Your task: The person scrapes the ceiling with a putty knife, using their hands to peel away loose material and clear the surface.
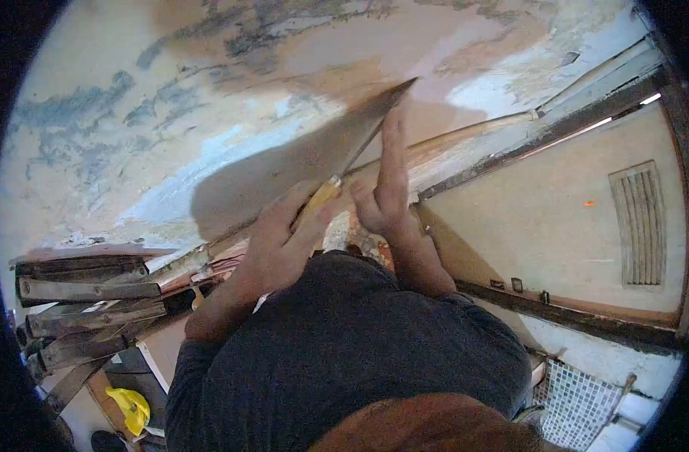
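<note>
My left hand (288,233) is closed round the pale wooden handle of a thin-bladed tool (317,200). Its narrow metal blade slants up and right from the grip, seen nearly edge-on, to the patchy wall (231,151). Beside the blade, my right hand (390,177) has its fingers stretched out along it, fingertips right at the blade's far end. The thumb is apart from the fingers. A broad dark shadow of hand and tool falls on the wall, which bears blue-grey, white and pinkish plaster patches.
A pale door panel (525,218) with a slatted vent (637,224) lies to the right, inside a dark wooden frame. Weathered wooden slats (88,289) stand at left. Below them is a yellow object (130,410). A small-tiled mosaic surface (578,403) shows at lower right.
</note>
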### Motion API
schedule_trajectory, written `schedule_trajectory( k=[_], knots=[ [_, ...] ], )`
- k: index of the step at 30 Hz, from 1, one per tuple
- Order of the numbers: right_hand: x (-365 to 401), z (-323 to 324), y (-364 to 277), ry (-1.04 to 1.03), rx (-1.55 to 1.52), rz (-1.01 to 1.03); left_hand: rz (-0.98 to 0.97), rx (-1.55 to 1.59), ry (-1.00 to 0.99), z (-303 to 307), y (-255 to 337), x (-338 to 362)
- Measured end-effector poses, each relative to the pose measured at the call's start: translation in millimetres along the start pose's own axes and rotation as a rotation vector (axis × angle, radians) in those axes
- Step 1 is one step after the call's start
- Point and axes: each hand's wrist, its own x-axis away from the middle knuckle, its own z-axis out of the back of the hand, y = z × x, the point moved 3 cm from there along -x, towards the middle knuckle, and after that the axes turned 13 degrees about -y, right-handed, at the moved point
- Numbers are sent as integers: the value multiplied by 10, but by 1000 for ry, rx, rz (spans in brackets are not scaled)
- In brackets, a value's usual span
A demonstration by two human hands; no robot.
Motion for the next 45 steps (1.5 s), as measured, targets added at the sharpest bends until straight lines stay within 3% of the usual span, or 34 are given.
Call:
schedule_trajectory(
  k=[2,6,10,12,14,17,21,26,28,29,33,36,38,39,41,45],
  knots=[
    [17,-90,-69,-116,53,29,52,89,-17,58,-151,107],
    [9,-48,-5,-45,140,-41,179,156,-85,27,-216,-130],
    [-23,78,-66,-46,127,-39,61,142,-123,12,-62,-136],
    [1,51,-127,-74,101,-20,195,238,-84,48,-44,90],
    [23,-33,-112,-121,88,-13,115,247,-56,22,-252,51],
    [-38,41,-81,-89,112,-9,237,312,-67,-44,-385,-106],
    [10,125,-118,-114,77,-33,243,343,-39,-94,-308,-53],
    [-30,166,-139,-159,91,-17,161,391,-54,-98,-401,-117],
    [7,158,-85,-80,106,-104,72,332,-46,-214,-418,-351],
    [-43,211,-42,-3,118,-30,-11,279,-38,-257,-399,-401],
    [15,276,-34,-111,93,-82,-106,220,11,-159,-179,-234],
    [1,79,-99,-133,107,44,-6,208,-32,6,-182,-42],
    [7,63,-121,-124,105,3,364,294,-71,-5,-214,-70],
    [-13,121,-81,-81,129,-29,362,297,-64,-41,-254,-165],
    [-93,261,-21,11,125,8,-37,147,-59,-130,-271,-383],
    [-20,298,-95,-114,128,-38,-32,59,-6,-59,-28,-48]
  ],
)
